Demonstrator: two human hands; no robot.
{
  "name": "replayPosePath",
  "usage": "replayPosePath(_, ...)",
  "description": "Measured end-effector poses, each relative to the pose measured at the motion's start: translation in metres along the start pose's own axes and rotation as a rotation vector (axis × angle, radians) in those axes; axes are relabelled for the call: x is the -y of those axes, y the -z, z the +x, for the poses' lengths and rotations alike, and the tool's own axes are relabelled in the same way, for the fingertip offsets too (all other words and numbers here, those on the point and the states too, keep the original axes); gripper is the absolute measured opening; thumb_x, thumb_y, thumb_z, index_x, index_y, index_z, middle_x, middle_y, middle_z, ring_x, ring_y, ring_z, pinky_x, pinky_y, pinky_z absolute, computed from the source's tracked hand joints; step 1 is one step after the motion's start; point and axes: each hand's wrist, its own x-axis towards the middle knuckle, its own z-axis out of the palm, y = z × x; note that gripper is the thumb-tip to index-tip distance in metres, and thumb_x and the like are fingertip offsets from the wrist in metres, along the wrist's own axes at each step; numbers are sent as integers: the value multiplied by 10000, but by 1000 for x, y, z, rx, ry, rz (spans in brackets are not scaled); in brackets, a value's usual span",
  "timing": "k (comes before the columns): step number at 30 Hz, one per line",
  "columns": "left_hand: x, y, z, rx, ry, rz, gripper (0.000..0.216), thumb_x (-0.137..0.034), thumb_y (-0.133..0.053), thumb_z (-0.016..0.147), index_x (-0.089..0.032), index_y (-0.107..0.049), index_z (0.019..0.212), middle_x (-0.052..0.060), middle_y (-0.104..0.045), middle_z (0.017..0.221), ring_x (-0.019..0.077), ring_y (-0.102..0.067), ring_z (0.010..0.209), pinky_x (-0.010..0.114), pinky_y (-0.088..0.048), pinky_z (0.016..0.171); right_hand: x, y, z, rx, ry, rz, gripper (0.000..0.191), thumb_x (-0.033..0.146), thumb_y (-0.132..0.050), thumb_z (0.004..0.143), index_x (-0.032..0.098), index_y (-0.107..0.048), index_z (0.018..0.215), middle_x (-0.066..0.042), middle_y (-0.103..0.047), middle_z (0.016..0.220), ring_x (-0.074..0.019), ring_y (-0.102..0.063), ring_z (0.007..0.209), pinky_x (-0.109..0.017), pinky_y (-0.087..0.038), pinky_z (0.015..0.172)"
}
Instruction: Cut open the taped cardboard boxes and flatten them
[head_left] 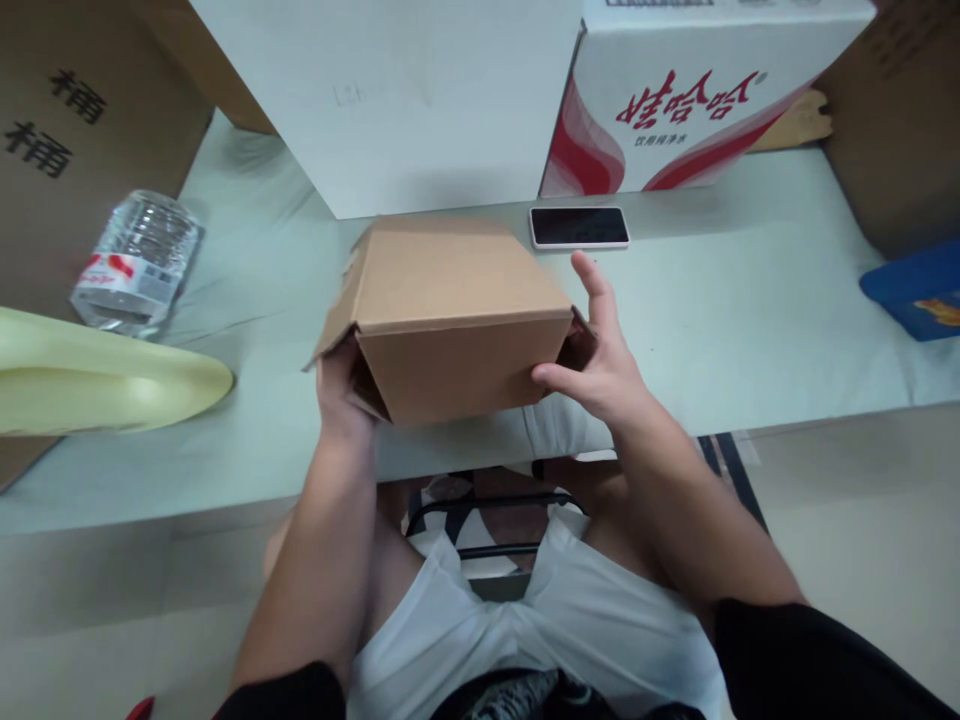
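Note:
A plain brown cardboard box [461, 270] is held between my two hands, tilted up near the front edge of the covered table. Flaps stand out at both of its ends. My left hand [341, 390] grips the left end, its fingers mostly hidden behind the flap and inside the opening. At the right end, my right hand [600, 365] has its thumb on the front face, the index finger stretched out along the corner and the other fingers tucked behind the flap. Just past the box lies a phone [580, 228], dark screen up.
Behind the box stand a large white carton [427, 100] and a white carton with red print [675, 110]. To the left are a water bottle [139, 265] and a pale yellow object [112, 375]. A blue item [919, 290] sits at the right edge of the table [750, 320].

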Motion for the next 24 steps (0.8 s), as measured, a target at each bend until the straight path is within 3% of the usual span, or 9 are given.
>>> replayPosePath(3, -7, -2, -5, -16, -64, -170, 656, -891, -630, 729, -256, -713, 872, 37, -794, 970, 346, -719, 1225, 511, -575, 1068, -5, -6, -1, -121, 42, -140, 1119, 733, -845, 737, 346, -308, 1640, -156, -591, 1476, -345, -604, 1382, -543, -622, 1006)
replayPosePath(5, -11, -2, -6, 23, -85, -123, 630, -849, -740, 681, -248, -719, 865, 69, -794, 949, 339, -756, 1118, 494, -607, 999, -8, -10, -1, -174, 72, -168, 1102, 675, -869, 742, 343, -308, 1632, -157, -595, 1455, -353, -619, 1344, -553, -619, 990)
replayPosePath(9, -14, 1, -2, 35, -49, 83, 554, -749, -869, 634, -271, -720, 872, 80, -795, 933, 329, -770, 1032, 480, -627, 963, -16, -12, -1, -267, 75, -145, 1033, 603, -835, 804, 333, -265, 1622, -105, -675, 1251, -264, -706, 1021, -457, -622, 864)
replayPosePath(12, -8, 8, -1, 55, -4, 185, 543, -714, -906, 606, -271, -703, 847, 80, -773, 855, 371, -758, 1074, 533, -604, 1037, -22, -11, 2, -335, 39, -96, 830, 510, -753, 892, 293, -310, 1559, -19, -681, 999, -172, -626, 749, -351, -574, 741)
replayPosePath(14, -3, 14, 0, 71, 36, 320, 544, -662, -955, 552, -260, -704, 820, 89, -755, 812, 411, -749, 1086, 587, -579, 1076, -26, -11, 4, -331, 9, -48, 682, 468, -694, 926, 266, -371, 1491, 21, -648, 876, -153, -576, 678, -319, -537, 700)
replayPosePath(17, 0, 18, -1, 139, 41, 444, 527, -610, -988, 506, -264, -722, 802, 84, -753, 790, 424, -757, 1044, 630, -544, 1126, -30, -11, 7, -287, -58, -12, 572, 474, -652, 933, 234, -442, 1407, 20, -639, 831, -165, -610, 727, -325, -531, 733)
replayPosePath(21, -11, 17, -2, 292, 25, 312, 501, -580, -948, 592, -267, -787, 949, 93, -814, 964, 383, -774, 1021, 583, -619, 1048, -35, -7, 10, -237, -207, -20, 565, 530, -568, 980, 240, -416, 1440, 0, -643, 847, -186, -629, 737, -342, -542, 714)
replayPosePath(24, -19, 18, -2, 269, 23, 229, 554, -499, -1005, 514, -254, -795, 964, 108, -810, 988, 407, -755, 1101, 581, -624, 1047, -38, -4, 11, -270, -297, -71, 545, 542, -528, 1005, 262, -440, 1464, -10, -625, 847, -198, -614, 714, -349, -544, 673)
